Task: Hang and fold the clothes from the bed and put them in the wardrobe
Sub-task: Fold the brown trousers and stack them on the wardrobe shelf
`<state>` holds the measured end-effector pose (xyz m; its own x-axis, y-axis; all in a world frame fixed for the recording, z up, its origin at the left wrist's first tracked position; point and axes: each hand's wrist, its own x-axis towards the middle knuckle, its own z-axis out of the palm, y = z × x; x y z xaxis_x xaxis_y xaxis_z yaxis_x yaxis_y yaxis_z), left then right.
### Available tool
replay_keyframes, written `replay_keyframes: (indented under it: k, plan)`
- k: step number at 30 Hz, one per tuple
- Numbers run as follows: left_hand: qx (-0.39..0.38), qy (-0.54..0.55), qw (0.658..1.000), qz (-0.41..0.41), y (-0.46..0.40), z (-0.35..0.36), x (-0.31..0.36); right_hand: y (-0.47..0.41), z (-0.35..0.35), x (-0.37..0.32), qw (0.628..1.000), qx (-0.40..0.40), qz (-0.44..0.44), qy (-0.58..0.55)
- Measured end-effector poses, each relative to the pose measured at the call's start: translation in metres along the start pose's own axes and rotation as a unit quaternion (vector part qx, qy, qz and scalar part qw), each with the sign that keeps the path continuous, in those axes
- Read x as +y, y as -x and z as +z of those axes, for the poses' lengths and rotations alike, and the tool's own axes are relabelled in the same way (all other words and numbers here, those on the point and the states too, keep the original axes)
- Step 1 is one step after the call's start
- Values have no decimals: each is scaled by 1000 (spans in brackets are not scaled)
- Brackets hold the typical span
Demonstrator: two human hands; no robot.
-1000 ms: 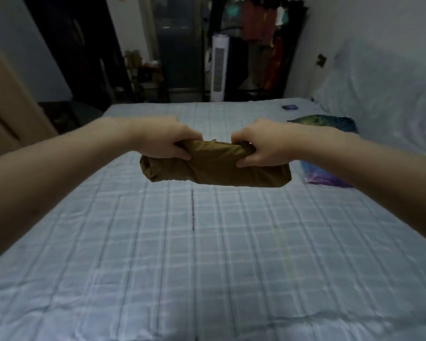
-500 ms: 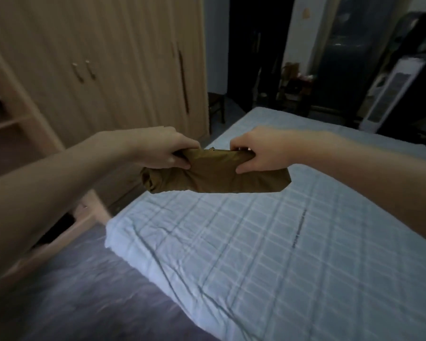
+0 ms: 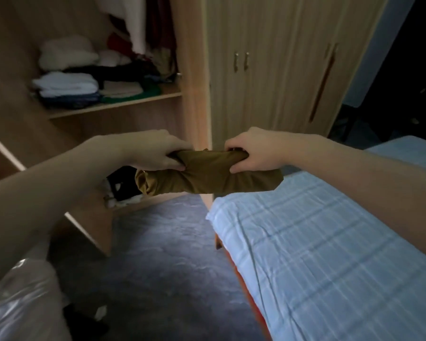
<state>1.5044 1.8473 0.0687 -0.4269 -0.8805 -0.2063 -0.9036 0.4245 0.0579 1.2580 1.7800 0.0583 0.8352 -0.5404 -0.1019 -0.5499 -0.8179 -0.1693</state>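
A folded olive-brown garment [image 3: 207,177] hangs in the air between both hands, above the floor near the bed's corner. My left hand [image 3: 155,151] grips its upper left edge and my right hand [image 3: 252,153] grips its upper right edge. Straight ahead stands the wooden wardrobe [image 3: 194,70]; its left section is open, with a shelf [image 3: 116,107] carrying stacks of folded clothes [image 3: 67,87] and hanging clothes above. The bed [image 3: 317,242] with a pale blue checked sheet lies at the right.
Closed wardrobe doors with small handles [image 3: 241,61] stand behind the garment. A lower open compartment [image 3: 123,190] holds more cloth. Dark blue carpet [image 3: 158,254] covers the floor between bed and wardrobe. A clear plastic-wrapped bundle [image 3: 20,303] sits at bottom left.
My view has swung left from the bed to the open wardrobe. The folded garment stays held between both hands, now off the bed and facing the wardrobe.
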Motion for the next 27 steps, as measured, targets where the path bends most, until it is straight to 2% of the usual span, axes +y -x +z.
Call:
replay_keyframes:
  k: [8, 13, 21, 27]
  plan:
    - [18, 23, 996, -81, 67, 1, -85, -113, -11, -45, 996, -14, -91, -16]
    - [20, 43, 991, -129, 80, 1, -133, -176, -20, -55, 990, -4, -137, 17]
    - [42, 46, 977, -203, 49, -30, -223, -285, -53, -25, 985, 18, -170, 21]
    - [62, 51, 970, -229, 13, -56, -281, -363, -86, 12, 978, 18, -205, 33]
